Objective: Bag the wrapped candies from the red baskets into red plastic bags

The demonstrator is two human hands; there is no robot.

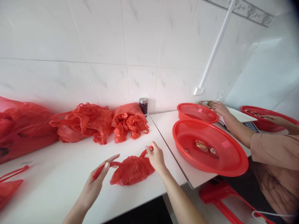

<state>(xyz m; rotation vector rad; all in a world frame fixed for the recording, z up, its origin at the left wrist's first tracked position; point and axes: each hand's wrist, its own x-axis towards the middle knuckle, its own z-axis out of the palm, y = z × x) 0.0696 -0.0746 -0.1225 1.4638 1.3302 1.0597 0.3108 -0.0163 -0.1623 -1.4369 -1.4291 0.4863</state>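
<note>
A small red plastic bag (132, 170) lies on the white table (58, 180) in front of me. My left hand (97, 183) pinches one of its handles, pulled out to the left. My right hand (156, 157) is closed on the other handle, held up at the bag's right end. Both handles are stretched apart between my hands.
Crumpled red bags (98, 123) are heaped by the tiled wall, with more red bags (21, 130) at far left. A dark jar (143, 106) stands by the wall. Red baskets (210, 146) (197, 112) sit on the adjoining table; a co-worker's hands (219, 109) reach there.
</note>
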